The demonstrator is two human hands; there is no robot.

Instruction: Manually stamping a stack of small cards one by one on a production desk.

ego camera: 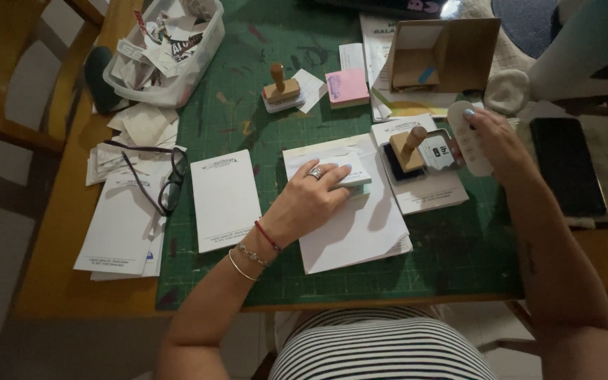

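Left hand: the left hand [311,200] lies flat with its fingers pressing a small white pad [332,172] on a stack of white paper [353,225].
Right hand: the right hand [497,141] is wrapped around a long white holder [469,137].
Beside it: a wooden stamp [409,148] stands on a dark ink pad [406,165], just left of the holder.
Farther off: another wooden stamp [281,88], a pink note block [347,86], a cardboard box [441,56].
Left side: black glasses [167,183] on paper sheets, a plastic tub [167,53] of scraps.
Right edge: a black phone [566,165].
Open room: bare green mat [452,253] near the front edge.
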